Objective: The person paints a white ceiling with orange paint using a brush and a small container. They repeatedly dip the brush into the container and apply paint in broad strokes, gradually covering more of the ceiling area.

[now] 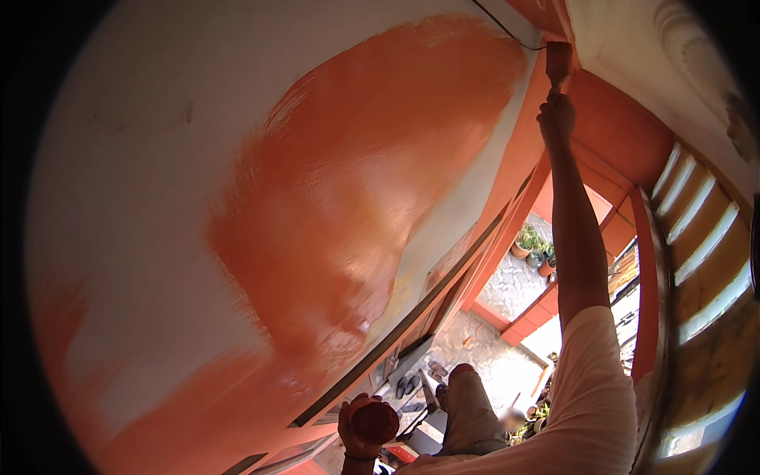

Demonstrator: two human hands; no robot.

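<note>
My right arm reaches far up to the corner where the wall meets the ceiling. My right hand (pixel 556 119) is closed around the handle of a flat paintbrush (pixel 559 60), whose paint-covered bristles lie against the orange strip in that corner. Low in the view, my left hand (pixel 346 427) grips a small round paint container (pixel 374 419), coloured orange-red. To the left spreads the wall (pixel 158 158), whitish with a large, glossy patch of orange paint (pixel 356 158). Streaky brush edges border that patch, and a pale strip separates it from the corner.
A thin dark cable (pixel 507 30) runs to the corner beside the brush. Dark trim (pixel 396 339) crosses below the painted wall. Far below lie sandals (pixel 408 385) on the floor and potted plants (pixel 524 240). Slatted openings (pixel 701 229) line the right. My bent knee (pixel 467 388) shows beneath.
</note>
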